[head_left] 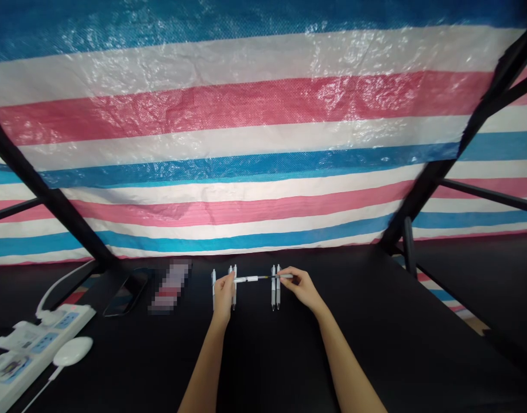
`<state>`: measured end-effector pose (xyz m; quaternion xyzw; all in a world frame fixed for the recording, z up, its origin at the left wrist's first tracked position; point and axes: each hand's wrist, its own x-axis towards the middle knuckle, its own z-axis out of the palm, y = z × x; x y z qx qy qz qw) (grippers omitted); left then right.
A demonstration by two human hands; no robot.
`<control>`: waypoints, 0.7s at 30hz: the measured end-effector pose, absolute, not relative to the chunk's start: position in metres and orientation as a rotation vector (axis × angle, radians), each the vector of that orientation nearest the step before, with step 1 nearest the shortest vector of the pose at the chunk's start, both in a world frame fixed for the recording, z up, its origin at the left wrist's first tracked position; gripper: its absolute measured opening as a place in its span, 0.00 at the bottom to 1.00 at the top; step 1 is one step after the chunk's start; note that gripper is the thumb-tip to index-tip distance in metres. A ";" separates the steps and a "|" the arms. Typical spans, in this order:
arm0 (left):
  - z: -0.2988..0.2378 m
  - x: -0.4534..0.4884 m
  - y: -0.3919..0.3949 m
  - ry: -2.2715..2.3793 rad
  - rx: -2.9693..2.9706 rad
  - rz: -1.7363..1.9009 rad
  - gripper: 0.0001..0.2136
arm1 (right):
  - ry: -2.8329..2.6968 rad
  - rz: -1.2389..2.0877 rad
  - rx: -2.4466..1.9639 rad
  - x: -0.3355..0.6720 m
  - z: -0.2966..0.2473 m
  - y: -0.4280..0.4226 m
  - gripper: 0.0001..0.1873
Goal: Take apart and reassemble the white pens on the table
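Held pen [251,279]: in two parts, between both hands, near the middle of the row of lying pens, seemingly just above the counter [281,355].
Left hand [223,295]: at 9 o'clock of the held pen, pinching the white barrel [247,279] between thumb and fingers.
Right hand [305,288]: at 3 o'clock, pinching the grey end piece [286,276] with thumb and fingertips.
Thin refill [266,277]: bare in the gap between barrel and grey end piece; joining or separating, impossible to tell from one view.
Alignment: keep barrel, refill and end piece on one straight line; avoid bending the refill sideways.
Grip: hold the barrel steady, guide with light fingertip pressure from 3 o'clock, and avoid jerking, for fear of dropping small inner parts.
Clearance: avoid brushing the lying pens beneath both hands.
Long axis: almost level along the 9-to-3 line; barrel toward 9, refill and presumably writing end toward 3.
Lying pens, 9 o'clock side [213,276]: three, partly hidden by the left hand, lengthwise along 12-to-6.
Lying pens, 3 o'clock side [272,292]: two, side by side, also along 12-to-6, dark tips toward 6.
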<state>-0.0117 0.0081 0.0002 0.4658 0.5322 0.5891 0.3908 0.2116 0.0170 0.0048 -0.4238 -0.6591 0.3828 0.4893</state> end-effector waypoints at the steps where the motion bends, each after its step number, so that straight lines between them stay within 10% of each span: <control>1: 0.000 -0.012 0.008 1.317 1.123 1.511 0.24 | -1.602 0.927 -1.029 0.213 0.004 0.017 0.13; 21: -0.003 -0.012 0.010 1.202 1.008 1.494 0.23 | -1.575 0.999 -1.002 0.212 0.006 0.016 0.13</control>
